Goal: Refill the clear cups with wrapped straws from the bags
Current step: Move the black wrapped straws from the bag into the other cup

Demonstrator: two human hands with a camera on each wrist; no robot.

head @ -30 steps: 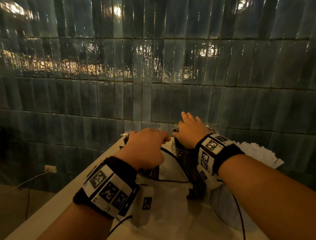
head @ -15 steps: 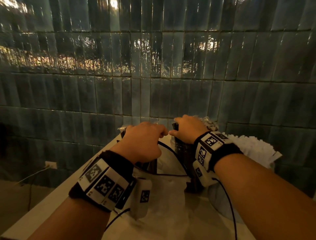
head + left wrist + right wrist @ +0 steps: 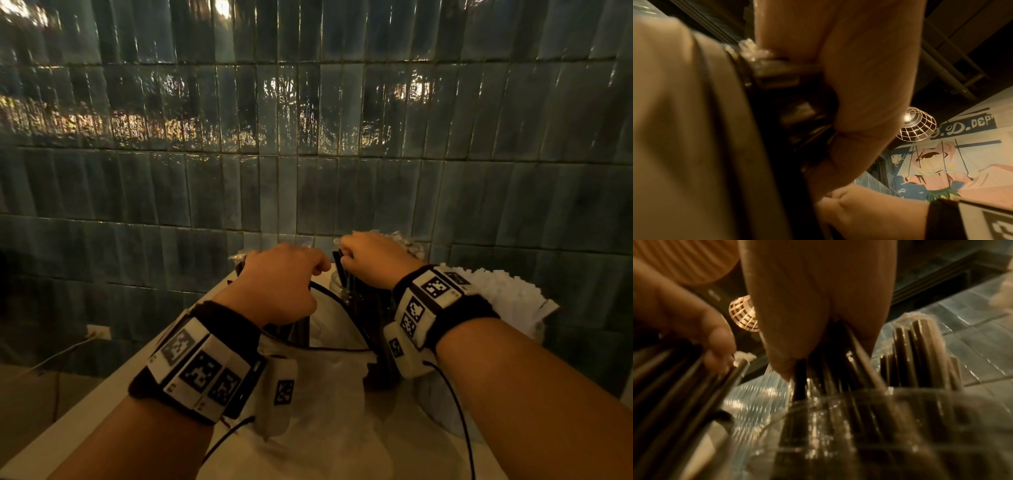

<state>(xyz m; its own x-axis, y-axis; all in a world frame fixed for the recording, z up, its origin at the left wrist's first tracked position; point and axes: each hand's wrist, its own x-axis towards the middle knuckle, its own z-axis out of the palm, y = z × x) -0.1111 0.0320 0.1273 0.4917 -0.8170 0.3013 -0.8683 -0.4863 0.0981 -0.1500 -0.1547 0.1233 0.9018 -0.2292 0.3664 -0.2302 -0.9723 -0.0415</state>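
My left hand (image 3: pixel 284 277) is curled round a bundle of dark wrapped straws (image 3: pixel 298 330); in the left wrist view its fingers (image 3: pixel 849 97) wrap the bundle (image 3: pixel 797 105). To its right, my right hand (image 3: pixel 370 260) pinches the tops of dark wrapped straws (image 3: pixel 857 369) that stand in a clear cup (image 3: pixel 900 418). The left hand (image 3: pixel 694 324) holds its bundle just beside that cup. Behind it stands a second bunch of wrapped straws (image 3: pixel 920 353). The cups' bases are hidden behind my wrists in the head view.
A crumpled clear plastic bag (image 3: pixel 329 394) lies on the white counter (image 3: pixel 102 394) under my forearms. A pile of white paper items (image 3: pixel 503 294) sits at the right. The dark tiled wall (image 3: pixel 308 171) stands close behind the cups.
The right hand's fingers, straight over the cup a second ago, have curled and now pinch the straw tops. The left hand has kept its grip on the bundle.
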